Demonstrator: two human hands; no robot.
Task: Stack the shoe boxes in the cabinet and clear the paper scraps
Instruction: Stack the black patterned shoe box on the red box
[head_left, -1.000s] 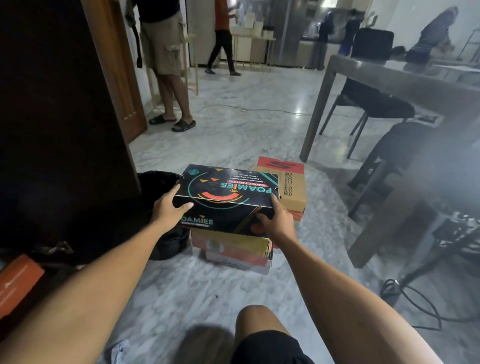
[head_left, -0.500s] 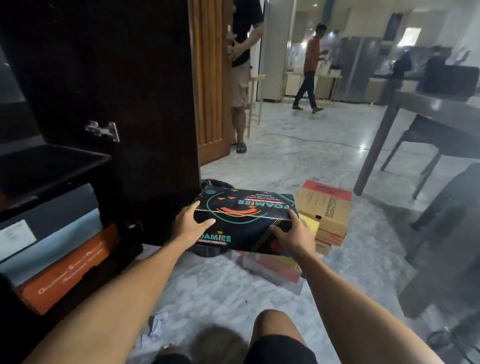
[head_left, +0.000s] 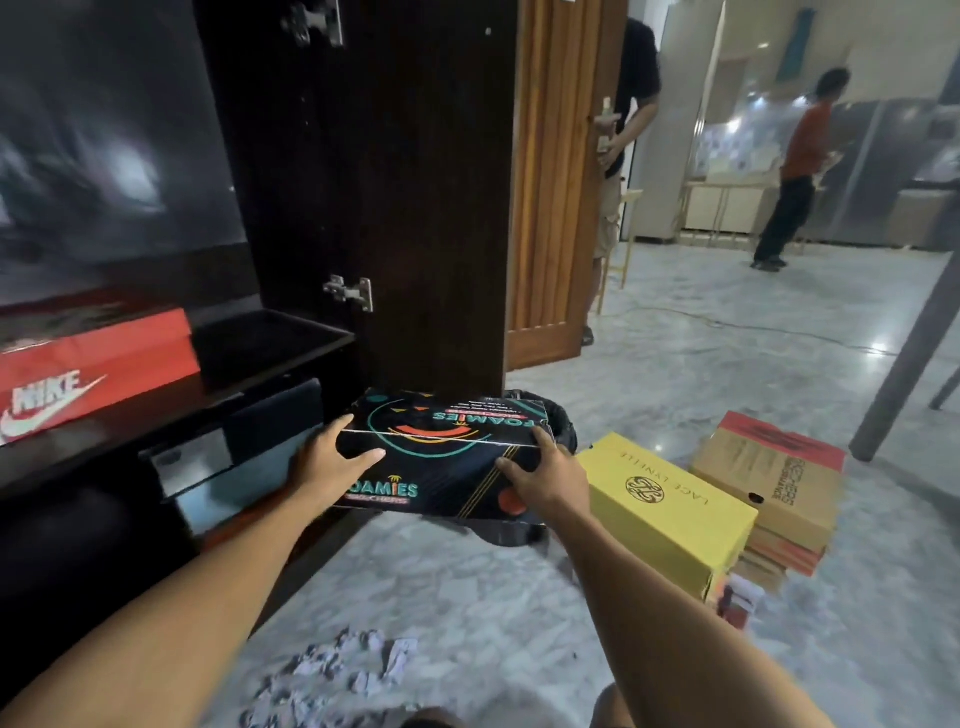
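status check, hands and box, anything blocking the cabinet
Left hand and right hand grip black box, held off floor. Cabinet open, lower shelf stacked. Paper scraps uncleared; nothing seen blocking.

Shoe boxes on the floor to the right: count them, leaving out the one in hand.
2 clearly: the yellow box nearest, and the brown box behind it. Both sit on lower boxes, partly hidden, whose number I cannot tell.
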